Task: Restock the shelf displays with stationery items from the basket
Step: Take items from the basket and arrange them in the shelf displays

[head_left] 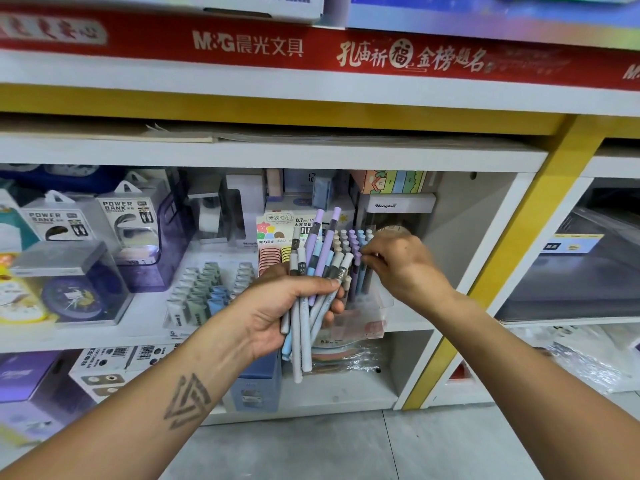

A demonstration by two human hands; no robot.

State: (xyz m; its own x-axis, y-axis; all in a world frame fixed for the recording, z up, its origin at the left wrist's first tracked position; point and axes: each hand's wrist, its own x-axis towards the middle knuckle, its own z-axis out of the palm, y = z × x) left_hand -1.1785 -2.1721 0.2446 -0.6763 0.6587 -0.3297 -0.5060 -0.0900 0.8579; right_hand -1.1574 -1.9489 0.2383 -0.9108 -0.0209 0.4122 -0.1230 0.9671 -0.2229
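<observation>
**Two hands at the pencil display, one loaded, one placing**

Left hand sits palm-up in front of the middle shelf, its fingers curled round a fanned bundle of lead tubes, pastel purple, blue and grey, tips pointing up and away. Some tubes slide low out of the palm, hanging down past the shelf edge.

Right hand is just to the right, knuckles toward us, fingers bent and pinching at one purple tube where it meets the clear display box. That box stands at the near edge of the shelf, already holding rows of upright tubes with coloured caps.

Left of it, a second rack of grey, green and blue tubes leans on the same shelf. Further left stand power bank boxes and a clear case with a clock. Behind the hands, a carton marked 0.7. Above runs a red shelf banner. No basket in shot.
</observation>
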